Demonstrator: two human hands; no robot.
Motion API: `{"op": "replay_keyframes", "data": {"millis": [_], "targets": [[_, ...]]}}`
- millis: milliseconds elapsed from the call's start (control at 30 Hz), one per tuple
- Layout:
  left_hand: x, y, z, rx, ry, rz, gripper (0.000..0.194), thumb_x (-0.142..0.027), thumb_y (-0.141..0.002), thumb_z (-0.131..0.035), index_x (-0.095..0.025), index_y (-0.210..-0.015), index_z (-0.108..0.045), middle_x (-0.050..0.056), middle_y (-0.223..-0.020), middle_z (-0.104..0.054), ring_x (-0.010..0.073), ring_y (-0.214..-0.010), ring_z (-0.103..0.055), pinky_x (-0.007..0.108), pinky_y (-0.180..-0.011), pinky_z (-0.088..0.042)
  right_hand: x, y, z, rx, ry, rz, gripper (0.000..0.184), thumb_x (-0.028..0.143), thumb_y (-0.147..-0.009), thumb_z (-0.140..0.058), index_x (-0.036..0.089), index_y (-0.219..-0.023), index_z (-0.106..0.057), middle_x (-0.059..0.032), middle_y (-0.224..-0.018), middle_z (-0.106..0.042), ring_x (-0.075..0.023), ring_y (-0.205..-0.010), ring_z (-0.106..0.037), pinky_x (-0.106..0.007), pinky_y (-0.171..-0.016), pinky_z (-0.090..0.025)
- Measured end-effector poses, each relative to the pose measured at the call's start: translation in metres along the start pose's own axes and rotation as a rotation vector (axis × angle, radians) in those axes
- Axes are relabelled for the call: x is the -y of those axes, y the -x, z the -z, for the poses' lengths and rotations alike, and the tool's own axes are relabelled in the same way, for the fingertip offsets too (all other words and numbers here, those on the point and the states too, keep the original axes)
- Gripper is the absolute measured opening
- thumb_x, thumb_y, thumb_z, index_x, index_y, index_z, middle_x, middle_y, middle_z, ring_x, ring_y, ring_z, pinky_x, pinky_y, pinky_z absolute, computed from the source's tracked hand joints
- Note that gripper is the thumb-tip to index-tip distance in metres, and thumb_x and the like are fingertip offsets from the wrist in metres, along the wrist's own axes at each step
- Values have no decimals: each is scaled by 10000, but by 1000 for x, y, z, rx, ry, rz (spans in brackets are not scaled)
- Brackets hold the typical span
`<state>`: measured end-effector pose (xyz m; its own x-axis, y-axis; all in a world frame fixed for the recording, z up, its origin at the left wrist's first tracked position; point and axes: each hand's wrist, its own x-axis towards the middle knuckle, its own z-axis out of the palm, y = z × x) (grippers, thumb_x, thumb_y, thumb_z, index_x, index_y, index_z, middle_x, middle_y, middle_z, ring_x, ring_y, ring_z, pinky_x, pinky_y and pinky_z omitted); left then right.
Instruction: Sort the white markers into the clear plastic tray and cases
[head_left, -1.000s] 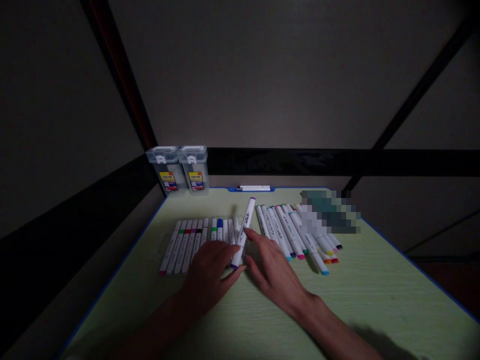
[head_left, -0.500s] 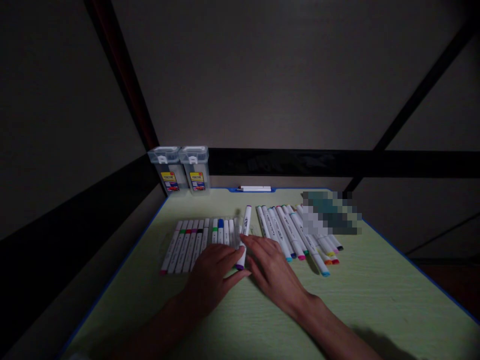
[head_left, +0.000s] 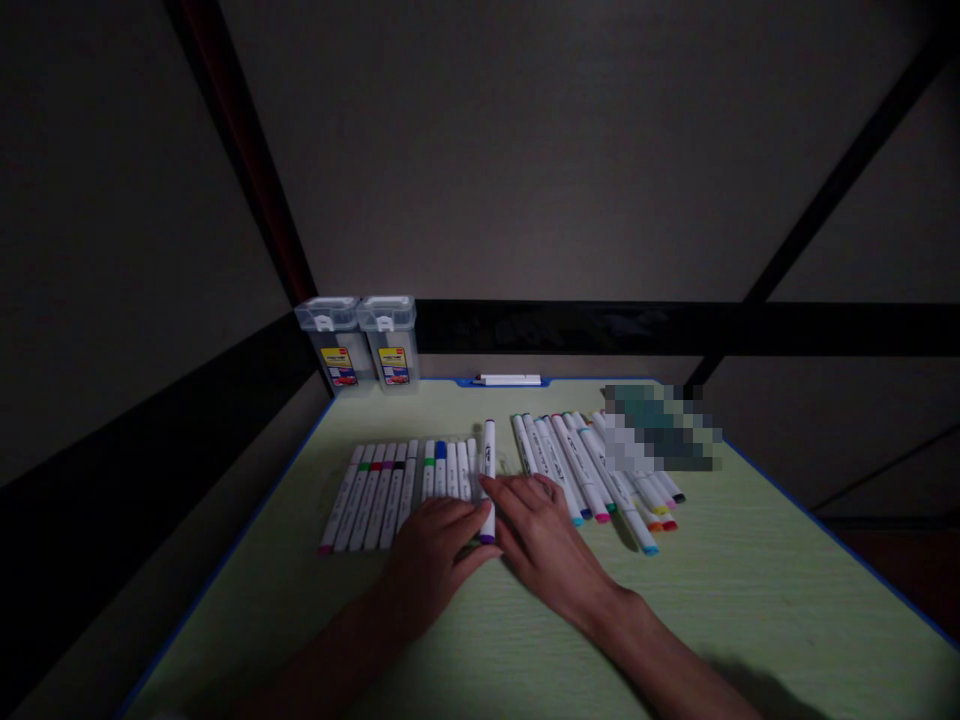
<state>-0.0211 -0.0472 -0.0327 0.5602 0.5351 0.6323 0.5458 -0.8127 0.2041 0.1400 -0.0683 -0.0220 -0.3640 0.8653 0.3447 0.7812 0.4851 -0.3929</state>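
A white marker (head_left: 489, 450) with purple ends stands nearly in line with my view, between my hands. My left hand (head_left: 435, 548) has its fingertips closed on the marker's near end, with the thumb stretched out below its purple tip. From the other side, my right hand (head_left: 546, 535) presses its fingertips against the marker's middle. Left of them lies a row of white markers (head_left: 375, 500), side by side, some with coloured bands, in what looks like a clear tray. My left hand covers the near ends of several of these.
More white markers (head_left: 577, 465) with coloured ends lie in a loose pile at the right, beside a blurred greenish patch (head_left: 660, 425). Two clear lidded boxes (head_left: 394, 345) stand at the back left. Two pens rest in a blue holder (head_left: 465, 381) at the table's far edge.
The purple-ended marker has turned straighter, its far end swinging left and its near end shifting slightly right. Both hands stay around it, nearly in place.
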Motion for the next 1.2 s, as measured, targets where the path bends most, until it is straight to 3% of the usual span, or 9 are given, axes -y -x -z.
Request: {"op": "replay_keyframes", "data": {"millis": [367, 867, 1200], "targets": [[-4, -2, 0, 50, 7, 26, 249, -246, -766, -561, -147, -993, -587, 45, -804, -637, 158, -743, -586, 323, -677, -516, 0, -1, 1, 11, 30, 0, 487, 58, -768, -387, 180, -1237, -428, -98, -1082, -568, -230, -1036, -466, -464, -932, -253], [-8, 1, -1, 160, 50, 76, 289, -166, -769, -541, -128, -1055, -546, 54, -891, -599, 163, -843, -558, 318, -756, -505, -2, -1, 1, -21, 29, -18, 471, 26, -754, -384, 149, -1203, -455, -133, -1132, -466, -237, -1065, -416, -420, -878, -349], [-9, -1, -1, 250, 78, 130, 300, -175, -781, -525, -138, -1078, -529, 54, -925, -571, 164, -877, -530, 323, -787, -487, -4, -2, 1, 29, 42, -9, 426, 51, -779, -384, 165, -1179, -477, -97, -1281, -448, -217, -1155, -373, -444, -958, -243]]}}
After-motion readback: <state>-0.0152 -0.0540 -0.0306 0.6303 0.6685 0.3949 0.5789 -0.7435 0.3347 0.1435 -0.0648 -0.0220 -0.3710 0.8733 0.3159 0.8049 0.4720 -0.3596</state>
